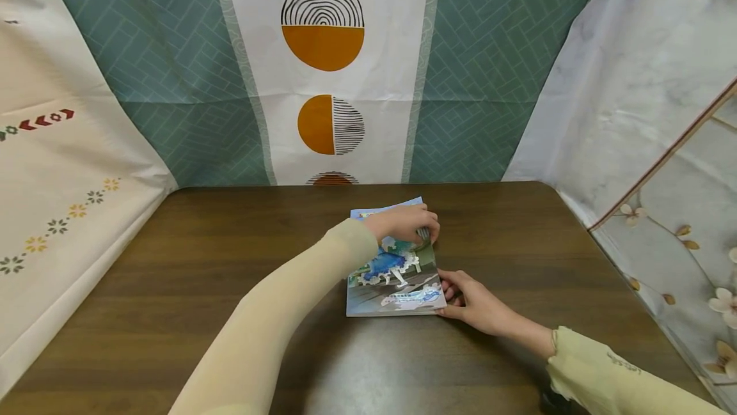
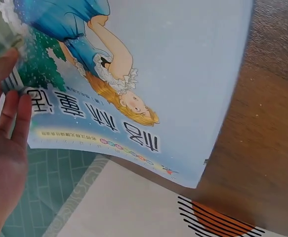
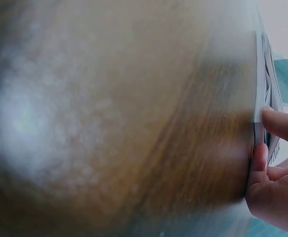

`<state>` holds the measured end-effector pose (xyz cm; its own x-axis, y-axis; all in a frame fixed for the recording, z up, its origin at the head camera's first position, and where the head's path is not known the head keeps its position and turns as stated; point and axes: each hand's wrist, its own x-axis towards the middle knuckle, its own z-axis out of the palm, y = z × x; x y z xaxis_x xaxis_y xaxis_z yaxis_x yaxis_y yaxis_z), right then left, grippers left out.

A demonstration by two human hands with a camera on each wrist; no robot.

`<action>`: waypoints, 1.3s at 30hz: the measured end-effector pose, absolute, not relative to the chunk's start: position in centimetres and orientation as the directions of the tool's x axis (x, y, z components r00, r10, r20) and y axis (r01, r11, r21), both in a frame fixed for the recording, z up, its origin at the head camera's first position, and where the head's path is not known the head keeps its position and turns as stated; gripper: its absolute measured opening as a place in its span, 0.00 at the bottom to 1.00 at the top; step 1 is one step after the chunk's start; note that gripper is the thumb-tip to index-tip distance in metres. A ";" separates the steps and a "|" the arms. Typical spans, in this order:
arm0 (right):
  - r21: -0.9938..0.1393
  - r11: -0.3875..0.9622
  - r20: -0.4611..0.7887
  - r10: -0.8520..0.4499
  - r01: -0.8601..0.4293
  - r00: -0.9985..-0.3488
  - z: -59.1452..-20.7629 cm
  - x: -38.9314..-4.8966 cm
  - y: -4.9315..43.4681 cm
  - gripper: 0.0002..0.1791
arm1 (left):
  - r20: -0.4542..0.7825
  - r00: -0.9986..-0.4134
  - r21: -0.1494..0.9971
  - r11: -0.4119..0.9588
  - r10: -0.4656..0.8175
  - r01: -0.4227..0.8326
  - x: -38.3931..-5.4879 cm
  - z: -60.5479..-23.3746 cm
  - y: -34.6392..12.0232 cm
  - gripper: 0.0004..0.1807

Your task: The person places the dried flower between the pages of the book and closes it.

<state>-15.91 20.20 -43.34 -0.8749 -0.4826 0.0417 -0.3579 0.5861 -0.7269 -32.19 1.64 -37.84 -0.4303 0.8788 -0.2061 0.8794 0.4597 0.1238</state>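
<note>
A paperback picture book (image 1: pixel 397 284) lies on the wooden table, its cover showing a figure in a blue dress. My left hand (image 1: pixel 405 222) reaches across the cover and grips the far part of the right-hand edge. In the left wrist view, thumb and fingers (image 2: pixel 21 116) pinch that edge, and the book's cover (image 2: pixel 183 98) bows upward. My right hand (image 1: pixel 469 303) holds the near right corner. The right wrist view shows its thumb and fingers (image 3: pixel 277 123) at the page edges (image 3: pixel 267 84), which stand slightly apart there.
The brown wooden table (image 1: pixel 230 261) spreads around the book. Behind it hangs a green and white curtain (image 1: pixel 483 70). A cream cloth (image 1: pixel 69 210) borders the left side, a floral marbled cloth (image 1: pixel 679 261) the right. A small dark object (image 1: pixel 554 400) sits under the right sleeve.
</note>
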 end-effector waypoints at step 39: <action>-0.740 0.603 -0.021 -0.462 -0.297 -0.887 -43.4 -16.2 20.3 0.43 | -0.245 -0.488 0.383 0.546 0.838 0.745 -32.4 -38.8 0.7 0.14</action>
